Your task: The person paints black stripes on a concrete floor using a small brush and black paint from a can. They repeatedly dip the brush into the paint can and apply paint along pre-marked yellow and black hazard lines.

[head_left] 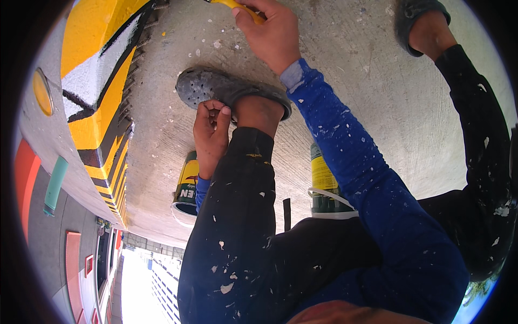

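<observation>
My right hand (270, 35) is closed around the yellow handle of a paintbrush (245, 9) at the top edge; its head lies outside the view. Beside my left shin, my left hand (211, 135) has its fingers loosely curled, thumb near the fingertips, and nothing shows in them. It is close to the grey clog (210, 86) on my left foot. Left of the clog runs a painted curb (100, 129) with yellow, black and white areas.
A green and yellow paint can (187, 181) stands behind my left hand. Another paint can (324, 178) with a white handle is partly hidden by my right sleeve. A yellow round lid-like disc (42, 92) lies beyond the curb. Paint specks dot the concrete floor (372, 108).
</observation>
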`<state>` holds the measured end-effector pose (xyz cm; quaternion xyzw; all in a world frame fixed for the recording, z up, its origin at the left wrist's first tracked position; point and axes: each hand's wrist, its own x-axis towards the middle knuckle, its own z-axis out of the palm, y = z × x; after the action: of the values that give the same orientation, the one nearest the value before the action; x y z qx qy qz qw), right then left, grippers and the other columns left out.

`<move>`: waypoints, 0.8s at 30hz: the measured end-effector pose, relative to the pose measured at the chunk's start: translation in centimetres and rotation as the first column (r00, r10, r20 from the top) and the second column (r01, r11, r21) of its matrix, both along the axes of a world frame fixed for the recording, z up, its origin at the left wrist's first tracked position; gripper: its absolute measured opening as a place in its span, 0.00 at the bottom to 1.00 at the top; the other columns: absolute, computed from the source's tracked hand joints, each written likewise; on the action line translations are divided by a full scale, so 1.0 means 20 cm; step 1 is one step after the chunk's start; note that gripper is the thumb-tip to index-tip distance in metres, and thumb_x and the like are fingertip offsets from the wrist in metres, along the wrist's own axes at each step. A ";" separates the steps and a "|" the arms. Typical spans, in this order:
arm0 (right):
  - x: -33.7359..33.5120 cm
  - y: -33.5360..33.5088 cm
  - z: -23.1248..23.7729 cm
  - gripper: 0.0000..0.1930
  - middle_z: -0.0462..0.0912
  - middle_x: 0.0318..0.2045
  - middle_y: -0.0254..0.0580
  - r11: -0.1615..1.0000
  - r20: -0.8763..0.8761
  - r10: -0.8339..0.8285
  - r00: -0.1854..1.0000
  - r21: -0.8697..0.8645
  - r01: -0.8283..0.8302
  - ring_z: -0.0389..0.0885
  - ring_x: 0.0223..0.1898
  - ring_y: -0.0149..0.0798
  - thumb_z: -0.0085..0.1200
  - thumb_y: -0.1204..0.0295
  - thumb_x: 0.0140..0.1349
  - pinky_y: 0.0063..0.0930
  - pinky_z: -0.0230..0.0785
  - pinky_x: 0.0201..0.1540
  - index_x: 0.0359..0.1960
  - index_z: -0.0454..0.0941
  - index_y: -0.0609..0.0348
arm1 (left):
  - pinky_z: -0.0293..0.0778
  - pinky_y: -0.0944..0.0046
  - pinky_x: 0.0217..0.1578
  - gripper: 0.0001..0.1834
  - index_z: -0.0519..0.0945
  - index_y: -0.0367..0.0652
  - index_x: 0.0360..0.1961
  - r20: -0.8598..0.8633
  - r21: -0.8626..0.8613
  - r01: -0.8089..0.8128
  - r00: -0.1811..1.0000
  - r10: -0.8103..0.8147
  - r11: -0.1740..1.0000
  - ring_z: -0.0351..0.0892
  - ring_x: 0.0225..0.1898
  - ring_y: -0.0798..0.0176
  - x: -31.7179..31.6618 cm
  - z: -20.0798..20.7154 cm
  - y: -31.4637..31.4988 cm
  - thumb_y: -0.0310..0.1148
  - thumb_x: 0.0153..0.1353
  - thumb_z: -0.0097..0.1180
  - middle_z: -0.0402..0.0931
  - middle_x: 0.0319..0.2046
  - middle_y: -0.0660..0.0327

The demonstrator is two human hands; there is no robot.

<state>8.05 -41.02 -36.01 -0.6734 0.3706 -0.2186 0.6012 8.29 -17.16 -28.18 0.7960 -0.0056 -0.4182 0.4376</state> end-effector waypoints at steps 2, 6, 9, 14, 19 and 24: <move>0.00 0.00 0.01 0.14 0.88 0.44 0.55 1.000 0.003 0.007 1.000 -0.003 -0.007 0.88 0.45 0.51 0.63 0.74 0.66 0.37 0.80 0.50 0.52 0.86 0.66 | 0.73 0.69 0.40 0.11 0.77 0.39 0.49 0.005 0.010 0.003 1.000 -0.003 1.000 0.77 0.37 0.72 0.00 0.00 0.00 0.34 0.75 0.62 0.81 0.38 0.64; 0.00 0.02 0.00 0.14 0.88 0.45 0.55 1.000 0.051 -0.002 0.999 0.001 0.002 0.88 0.44 0.51 0.63 0.74 0.67 0.37 0.80 0.50 0.52 0.85 0.66 | 0.73 0.69 0.40 0.11 0.77 0.39 0.49 0.005 0.001 0.006 1.000 -0.006 1.000 0.77 0.37 0.72 0.00 0.00 0.00 0.34 0.75 0.62 0.80 0.38 0.64; 0.00 0.03 0.01 0.14 0.88 0.44 0.55 1.000 0.050 -0.004 0.999 0.015 0.004 0.88 0.44 0.51 0.64 0.74 0.67 0.37 0.80 0.49 0.52 0.85 0.66 | 0.73 0.70 0.40 0.11 0.77 0.39 0.49 0.000 -0.025 -0.001 1.000 0.001 1.000 0.76 0.37 0.73 0.00 -0.02 0.00 0.34 0.75 0.62 0.80 0.38 0.64; 0.01 0.04 0.07 0.14 0.88 0.44 0.55 0.999 0.038 0.012 0.999 0.035 -0.014 0.88 0.44 0.51 0.64 0.75 0.66 0.37 0.80 0.49 0.52 0.85 0.66 | 0.72 0.71 0.40 0.10 0.77 0.39 0.49 -0.016 -0.061 -0.031 0.999 0.030 0.998 0.76 0.37 0.74 -0.01 -0.01 0.01 0.33 0.75 0.61 0.79 0.38 0.65; 0.02 0.06 0.08 0.14 0.88 0.43 0.56 1.000 0.066 0.000 0.998 0.020 -0.001 0.88 0.45 0.53 0.63 0.75 0.66 0.37 0.80 0.49 0.52 0.86 0.65 | 0.72 0.71 0.40 0.10 0.77 0.40 0.49 -0.005 -0.036 -0.023 1.000 0.023 0.999 0.76 0.37 0.74 -0.01 -0.01 0.00 0.33 0.75 0.62 0.79 0.38 0.65; 0.04 0.11 0.03 0.13 0.88 0.40 0.52 0.997 0.086 -0.057 0.995 -0.043 0.061 0.89 0.40 0.50 0.66 0.71 0.64 0.36 0.81 0.44 0.48 0.89 0.62 | 0.73 0.70 0.40 0.10 0.77 0.40 0.49 -0.015 -0.017 -0.026 1.000 0.026 1.000 0.76 0.37 0.74 -0.01 0.01 -0.01 0.33 0.74 0.62 0.80 0.38 0.65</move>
<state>8.86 -38.91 -35.33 -0.6659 0.3594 -0.2729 0.5941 8.13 -17.31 -28.07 0.7891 0.0047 -0.4184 0.4498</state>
